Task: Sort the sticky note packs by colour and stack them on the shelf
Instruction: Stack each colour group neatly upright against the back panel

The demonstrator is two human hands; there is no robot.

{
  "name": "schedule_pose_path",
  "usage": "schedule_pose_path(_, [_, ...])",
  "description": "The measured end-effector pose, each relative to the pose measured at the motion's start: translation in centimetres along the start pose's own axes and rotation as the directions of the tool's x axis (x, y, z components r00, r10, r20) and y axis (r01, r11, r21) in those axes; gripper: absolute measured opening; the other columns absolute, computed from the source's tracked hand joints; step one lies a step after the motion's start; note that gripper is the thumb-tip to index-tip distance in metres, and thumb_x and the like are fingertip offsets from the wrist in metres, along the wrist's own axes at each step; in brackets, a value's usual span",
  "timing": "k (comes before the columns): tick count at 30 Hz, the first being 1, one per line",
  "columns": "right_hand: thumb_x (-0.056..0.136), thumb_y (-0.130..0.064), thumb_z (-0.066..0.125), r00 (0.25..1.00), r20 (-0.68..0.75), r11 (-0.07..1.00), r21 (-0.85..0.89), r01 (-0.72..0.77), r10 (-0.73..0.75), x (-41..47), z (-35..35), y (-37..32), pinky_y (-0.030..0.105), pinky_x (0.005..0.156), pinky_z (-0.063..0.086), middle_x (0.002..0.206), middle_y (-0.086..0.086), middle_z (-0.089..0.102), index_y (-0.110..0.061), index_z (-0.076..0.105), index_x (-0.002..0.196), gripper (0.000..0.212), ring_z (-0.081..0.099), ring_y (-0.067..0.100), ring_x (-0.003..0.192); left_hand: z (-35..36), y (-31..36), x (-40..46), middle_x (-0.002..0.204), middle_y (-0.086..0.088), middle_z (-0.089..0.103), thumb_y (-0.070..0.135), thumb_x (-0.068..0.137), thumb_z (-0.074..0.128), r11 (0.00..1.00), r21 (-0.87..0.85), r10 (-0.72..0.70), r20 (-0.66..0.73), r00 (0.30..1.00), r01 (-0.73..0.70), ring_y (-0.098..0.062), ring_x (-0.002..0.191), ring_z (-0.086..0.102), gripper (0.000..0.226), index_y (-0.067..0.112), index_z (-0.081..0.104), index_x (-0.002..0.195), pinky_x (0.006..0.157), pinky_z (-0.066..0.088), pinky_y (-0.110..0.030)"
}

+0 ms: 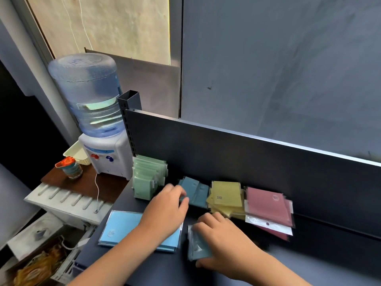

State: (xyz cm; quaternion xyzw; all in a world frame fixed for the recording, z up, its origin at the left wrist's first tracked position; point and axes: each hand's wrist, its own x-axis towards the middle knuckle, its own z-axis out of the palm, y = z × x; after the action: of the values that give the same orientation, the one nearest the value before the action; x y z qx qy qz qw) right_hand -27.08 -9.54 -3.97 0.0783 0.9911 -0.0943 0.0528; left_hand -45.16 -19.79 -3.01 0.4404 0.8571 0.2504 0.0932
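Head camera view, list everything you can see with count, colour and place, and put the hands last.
Green sticky note packs: many, upright row, shelf's left end.
Dark teal packs: several, against the back panel.
Yellow packs: a pile, right of teal.
Pink packs: a pile, farthest right.
Light blue packs: a stack, shelf front.
Dark metal shelf: one.
White water dispenser: one, blue bottle, side table at left.
Left hand: touches teal packs.
Right hand: grip on a teal pack.

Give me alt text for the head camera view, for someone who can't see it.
A person's left hand reaches a row of teal sticky note packs on a dark shelf, while the right hand grips more teal packs. Green packs, yellow packs, pink packs and light blue packs lie sorted around them.
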Motion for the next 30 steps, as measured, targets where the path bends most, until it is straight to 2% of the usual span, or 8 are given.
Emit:
schedule_pose_path(3, [0.079, -0.060, 0.073, 0.998, 0.070, 1.000, -0.030, 0.007, -0.005, -0.2, 1.1, -0.3, 0.043, 0.098, 0.042, 0.146, -0.002, 0.039, -0.026, 0.044, 0.138, 0.074, 0.042, 0.027, 0.126, 1.3, -0.6, 3.1, 0.152, -0.005, 0.036, 0.035, 0.094, 0.060, 0.954, 0.268, 0.108, 0.120, 0.987, -0.137, -0.031, 0.131, 0.047, 0.054, 0.028, 0.045, 0.146, 0.102, 0.049, -0.045])
schedule_pose_path(6, [0.082, -0.057, 0.070, 0.998, 0.064, 1.000, -0.021, -0.012, 0.013, 0.1, 1.5, -0.1, 0.041, 0.102, 0.043, 0.147, -0.001, 0.039, -0.027, 0.044, 0.138, 0.069, 0.042, 0.027, 0.129, 1.7, -1.1, 5.2, 0.167, -0.006, 0.019, 0.027, 0.093, 0.058, 0.868, 0.413, 0.141, 0.323, 0.936, -0.274, -0.035, 0.144, 0.034, 0.064, 0.030, 0.036, 0.153, 0.108, 0.045, -0.049])
schedule_pose_path(13, [0.077, -0.063, 0.069, 1.000, 0.005, 0.999, -0.046, -0.030, 0.030, 1.1, 2.3, 0.1, 0.042, 0.100, 0.049, 0.147, 0.004, 0.048, -0.024, 0.047, 0.140, 0.077, 0.049, 0.031, 0.129, 1.1, -2.3, 4.1, 0.120, 0.003, 0.064, 0.038, 0.095, 0.051, 0.803, 0.424, 0.353, 0.227, 0.908, -0.419, -0.024, 0.108, 0.061, 0.031, 0.025, 0.068, 0.117, 0.085, 0.055, -0.040])
schedule_pose_path(16, [0.071, -0.076, 0.062, 0.996, -0.087, 0.998, -0.061, -0.035, 0.029, 0.5, 1.9, 0.2, 0.039, 0.096, 0.056, 0.147, 0.005, 0.053, -0.024, 0.051, 0.138, 0.085, 0.056, 0.027, 0.127, 0.6, -2.9, 2.0, 0.111, 0.008, 0.068, 0.036, 0.099, 0.045, 0.884, 0.239, 0.421, -0.035, 0.907, -0.401, -0.017, 0.097, 0.067, 0.033, 0.023, 0.073, 0.112, 0.081, 0.057, -0.035])
schedule_pose_path(19, [0.083, -0.066, 0.061, 0.969, -0.244, 0.999, 0.026, -0.045, 0.050, -0.3, 0.3, 0.4, 0.030, 0.094, 0.054, 0.137, -0.003, 0.054, -0.024, 0.055, 0.133, 0.066, 0.056, 0.020, 0.118, 0.1, -3.0, -0.7, 0.112, 0.009, 0.066, 0.027, 0.101, 0.056, 0.916, 0.043, 0.397, -0.248, 0.884, -0.399, -0.012, 0.093, 0.068, 0.024, 0.019, 0.074, 0.115, 0.081, 0.057, -0.030])
schedule_pose_path(22, [0.084, -0.025, 0.059, 0.889, -0.450, 0.996, 0.034, -0.082, 0.088, -0.2, -1.8, 1.6, 0.033, 0.078, 0.052, 0.114, -0.001, 0.056, -0.016, 0.063, 0.118, 0.035, 0.055, 0.025, 0.099, 0.9, -2.2, -3.4, 0.108, 0.007, 0.066, 0.024, 0.101, 0.060, 0.854, 0.054, 0.514, -0.242, 0.823, -0.518, -0.014, 0.092, 0.066, 0.018, 0.018, 0.072, 0.113, 0.081, 0.055, -0.029])
schedule_pose_path(25, [0.075, -0.009, 0.055, 0.829, -0.547, 0.984, -0.046, -0.172, 0.119, 1.1, -3.6, 3.2, 0.042, 0.062, 0.049, 0.097, 0.006, 0.057, -0.011, 0.065, 0.100, 0.027, 0.053, 0.032, 0.083, 3.0, -1.3, -5.6, 0.105, 0.004, 0.065, 0.026, 0.097, 0.065, 0.796, 0.139, 0.605, -0.137, 0.785, -0.589, -0.022, 0.087, 0.063, 0.011, 0.021, 0.069, 0.106, 0.069, 0.053, -0.035])
schedule_pose_path(30, [0.081, -0.019, 0.054, 0.948, -0.291, 0.983, -0.087, -0.162, 0.130, 6.7, -3.3, 2.5, 0.043, 0.076, 0.052, 0.108, 0.005, 0.062, -0.014, 0.065, 0.108, 0.030, 0.057, 0.032, 0.098, 5.3, -1.2, -6.2, 0.103, 0.002, 0.061, 0.045, 0.081, 0.064, 0.749, 0.244, 0.604, 0.130, 0.786, -0.616, -0.024, 0.086, 0.059, 0.024, 0.027, 0.070, 0.095, 0.063, 0.053, -0.033])
